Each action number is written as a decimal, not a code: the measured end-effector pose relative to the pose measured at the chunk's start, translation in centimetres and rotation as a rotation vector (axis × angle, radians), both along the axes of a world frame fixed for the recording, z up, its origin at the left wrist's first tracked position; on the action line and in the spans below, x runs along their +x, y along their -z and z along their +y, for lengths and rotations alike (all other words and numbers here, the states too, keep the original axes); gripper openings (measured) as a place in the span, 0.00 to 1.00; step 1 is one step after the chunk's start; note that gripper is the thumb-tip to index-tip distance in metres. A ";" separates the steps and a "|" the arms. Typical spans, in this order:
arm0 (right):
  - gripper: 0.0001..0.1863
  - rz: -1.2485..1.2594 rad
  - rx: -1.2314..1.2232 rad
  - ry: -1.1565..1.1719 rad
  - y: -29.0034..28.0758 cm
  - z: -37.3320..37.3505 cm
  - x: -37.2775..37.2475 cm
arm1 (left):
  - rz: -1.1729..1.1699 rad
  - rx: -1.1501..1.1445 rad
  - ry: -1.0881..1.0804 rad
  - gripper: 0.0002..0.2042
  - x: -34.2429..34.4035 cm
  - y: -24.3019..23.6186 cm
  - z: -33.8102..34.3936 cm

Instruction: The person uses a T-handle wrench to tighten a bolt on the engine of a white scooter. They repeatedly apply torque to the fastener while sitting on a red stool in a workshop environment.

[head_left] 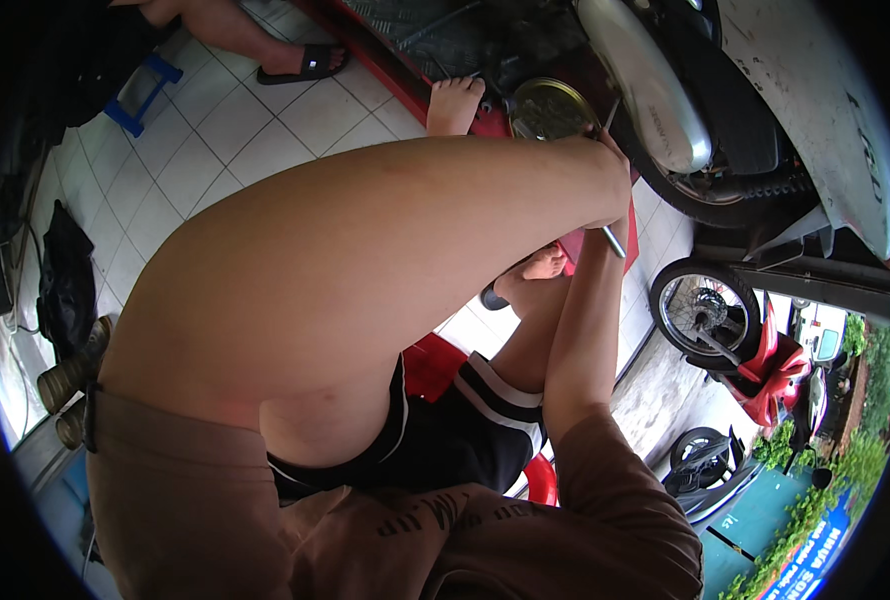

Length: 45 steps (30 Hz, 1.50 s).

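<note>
My left hand (608,178) is bent in close to a motorbike's rear end, its fingers closed and mostly turned out of sight. A slim metal rod-like tool (614,242) sticks out below this hand, and a thin metal shaft (613,112) shows above it; whether they are one piece I cannot tell. My right hand (620,212) is behind and against the left one, its fingers hidden. Just beyond the hands are the silver exhaust muffler (660,95) and the black rear tyre (700,205). A round gold-rimmed tin (553,108) stands beside them, its contents unclear.
A bare foot (455,105) rests at the edge of the red platform (375,70). Another person's sandalled foot (305,62) and a blue stool (143,95) are at the far left. A red motorbike (765,375) stands at the right.
</note>
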State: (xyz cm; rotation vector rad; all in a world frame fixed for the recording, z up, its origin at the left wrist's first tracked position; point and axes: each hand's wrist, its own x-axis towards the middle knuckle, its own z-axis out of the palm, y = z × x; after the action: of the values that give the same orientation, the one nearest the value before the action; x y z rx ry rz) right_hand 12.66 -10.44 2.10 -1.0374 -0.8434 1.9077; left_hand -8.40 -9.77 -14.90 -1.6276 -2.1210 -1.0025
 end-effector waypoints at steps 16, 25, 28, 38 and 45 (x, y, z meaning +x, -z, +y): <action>0.17 0.144 -0.053 -0.449 1.7 0.2 2.9 | 0.279 -0.928 0.626 0.13 8.0 -23.2 -8.3; 0.12 -0.117 0.005 -0.244 0.6 -0.9 2.9 | 0.089 -0.854 0.677 0.10 8.5 -20.5 -9.1; 0.13 -0.108 -0.065 -0.313 -1.0 -1.5 3.8 | 0.035 -0.819 0.681 0.10 8.2 -19.7 -9.0; 0.15 0.301 -0.093 -0.392 0.5 -2.2 2.5 | -1.389 -0.845 0.798 0.23 8.7 -19.1 -7.4; 0.10 0.351 -0.111 -0.356 3.2 -1.7 1.2 | -0.560 -0.819 0.649 0.12 4.0 -25.3 -8.1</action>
State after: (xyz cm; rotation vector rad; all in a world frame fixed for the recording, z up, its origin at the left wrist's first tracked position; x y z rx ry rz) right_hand 13.89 -12.10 -1.06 -0.6111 -0.7591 2.3710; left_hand -4.35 -17.90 10.42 -2.8379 -2.6329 -0.8522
